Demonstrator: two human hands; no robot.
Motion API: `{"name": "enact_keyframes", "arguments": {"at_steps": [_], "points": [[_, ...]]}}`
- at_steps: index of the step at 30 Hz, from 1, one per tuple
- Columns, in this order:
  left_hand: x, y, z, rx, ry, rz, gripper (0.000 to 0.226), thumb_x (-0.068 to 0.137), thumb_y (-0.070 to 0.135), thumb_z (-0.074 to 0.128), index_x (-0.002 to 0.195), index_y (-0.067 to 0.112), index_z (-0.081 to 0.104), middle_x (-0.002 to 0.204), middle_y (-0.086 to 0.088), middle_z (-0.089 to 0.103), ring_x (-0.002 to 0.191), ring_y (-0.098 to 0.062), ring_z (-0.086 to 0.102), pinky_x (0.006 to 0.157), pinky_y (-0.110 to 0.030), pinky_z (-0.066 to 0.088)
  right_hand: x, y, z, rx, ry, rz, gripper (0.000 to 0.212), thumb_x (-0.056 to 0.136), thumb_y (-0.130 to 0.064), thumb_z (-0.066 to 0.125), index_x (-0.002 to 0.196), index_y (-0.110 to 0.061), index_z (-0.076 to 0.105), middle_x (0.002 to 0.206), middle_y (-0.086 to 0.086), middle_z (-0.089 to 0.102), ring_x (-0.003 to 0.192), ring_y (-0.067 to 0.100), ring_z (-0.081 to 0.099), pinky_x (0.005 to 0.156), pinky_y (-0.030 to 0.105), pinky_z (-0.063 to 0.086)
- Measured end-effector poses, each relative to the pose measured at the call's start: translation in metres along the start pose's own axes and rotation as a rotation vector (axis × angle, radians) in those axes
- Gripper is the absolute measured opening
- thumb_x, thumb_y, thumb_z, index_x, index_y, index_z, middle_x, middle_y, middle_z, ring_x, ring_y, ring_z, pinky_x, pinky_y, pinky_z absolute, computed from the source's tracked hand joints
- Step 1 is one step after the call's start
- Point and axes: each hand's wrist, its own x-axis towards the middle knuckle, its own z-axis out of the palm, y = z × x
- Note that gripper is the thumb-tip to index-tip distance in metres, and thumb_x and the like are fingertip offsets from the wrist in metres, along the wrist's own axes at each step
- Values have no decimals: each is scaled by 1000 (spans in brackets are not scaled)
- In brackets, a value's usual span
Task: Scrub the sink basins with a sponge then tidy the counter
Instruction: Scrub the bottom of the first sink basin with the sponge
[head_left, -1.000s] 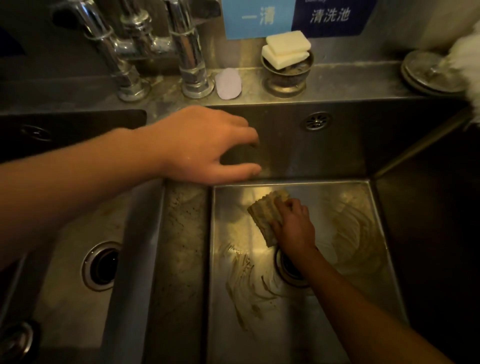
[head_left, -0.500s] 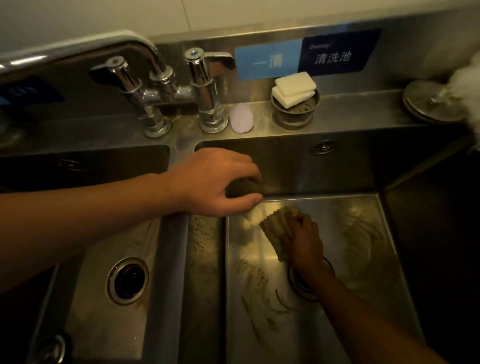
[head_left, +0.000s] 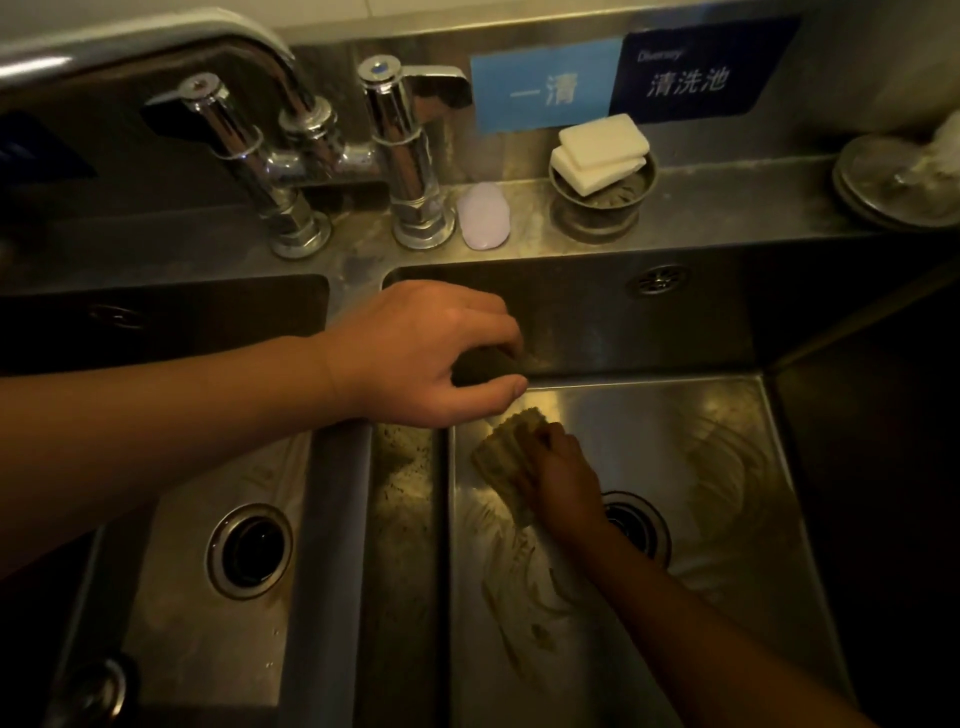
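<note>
My right hand (head_left: 563, 483) presses a tan ribbed sponge (head_left: 506, 457) flat on the floor of the right sink basin (head_left: 727, 467), just left of its drain (head_left: 641, 525). Brown smear marks curve across the basin floor on both sides of the hand. My left hand (head_left: 410, 358) reaches over the divider (head_left: 400, 519) and is closed on a small dark pad (head_left: 485, 366), held against the foot of the basin's back wall. The left basin (head_left: 208, 649) lies under my left forearm, its drain (head_left: 249, 551) in view.
A chrome faucet (head_left: 311, 140) with two handles stands on the back ledge. Beside it lies a pale purple soap (head_left: 483, 215). Two white bars (head_left: 602, 148) sit on a metal holder (head_left: 597, 208). A round metal lid (head_left: 893, 187) lies at the far right.
My left hand, spread open a second ago, has closed on the dark pad at the back wall. The right hand and sponge stay in nearly the same spot. The view has tilted up.
</note>
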Motion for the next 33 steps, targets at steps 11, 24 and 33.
{"name": "enact_keyframes", "arguments": {"at_steps": [11,24,33], "points": [[0,-3,1,-9,23,-18,49,92,56,44,113,19,68,102,3,66,90,-15,64,73,-41,53,43,-24,2,161,88,20,58,84,-59,48,133,-29,46,127,1,48,111,23,54,92,36,45],[-1,-7,5,36,55,-25,50,92,59,43,116,22,66,107,4,66,95,-17,64,78,-44,54,10,58,-36,91,251,257,48,90,-32,65,136,-24,54,128,4,44,114,27,49,85,36,48],[16,26,27,307,-127,34,68,89,74,22,127,27,55,113,3,65,103,-18,61,89,-39,47,-13,86,-66,364,391,318,35,87,-15,70,122,-12,69,112,11,65,100,27,64,90,28,47]]}}
